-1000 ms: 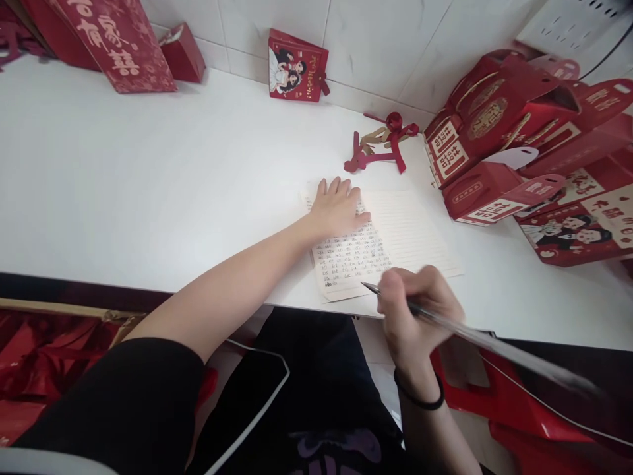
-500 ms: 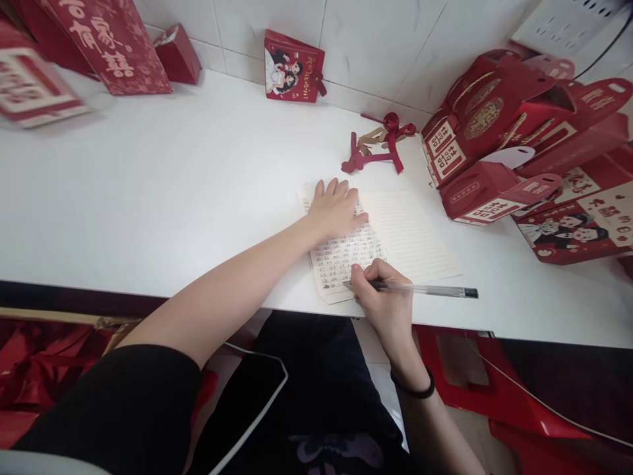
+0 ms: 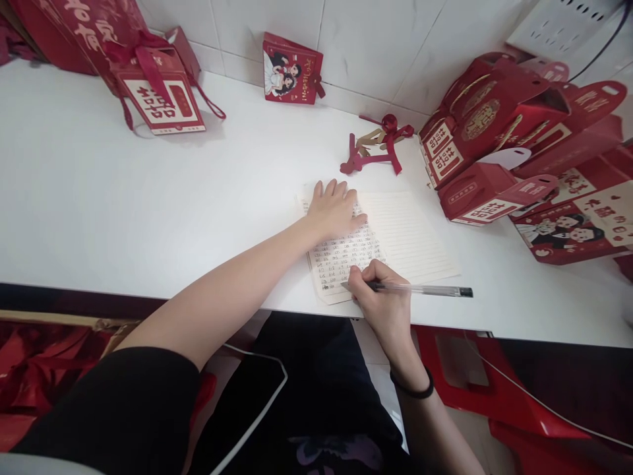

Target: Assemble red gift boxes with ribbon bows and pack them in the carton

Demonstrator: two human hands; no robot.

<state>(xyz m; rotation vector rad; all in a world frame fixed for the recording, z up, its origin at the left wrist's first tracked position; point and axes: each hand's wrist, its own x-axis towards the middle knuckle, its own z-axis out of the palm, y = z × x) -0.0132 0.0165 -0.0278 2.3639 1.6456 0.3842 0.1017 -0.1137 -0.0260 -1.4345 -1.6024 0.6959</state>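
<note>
An open notebook (image 3: pixel 415 231) lies on the white table near its front edge. Rows of handwritten numbers fill its left page (image 3: pixel 341 254), while the right page shows only ruled lines. My left hand (image 3: pixel 333 210) rests flat on the upper part of the left page, fingers spread. Between the fingers of my right hand (image 3: pixel 383 297) is a clear-barrelled pen (image 3: pixel 435 289) with a dark cap end. Its tip is at the bottom rows of numbers, beside a scribbled-out entry. A dark band circles my right wrist.
A red gift box with ribbon (image 3: pixel 161 95) stands at the back left. A small red box (image 3: pixel 291 69) leans on the tiled wall. Loose ribbons (image 3: pixel 378 145) lie behind the notebook. Several red gift boxes (image 3: pixel 484 125) crowd the right, below a power strip (image 3: pixel 561 30).
The red ribboned gift box at the left has moved right and now stands before the tall red bag. My left hand stays on the page; my right hand and the pen have barely shifted.
</note>
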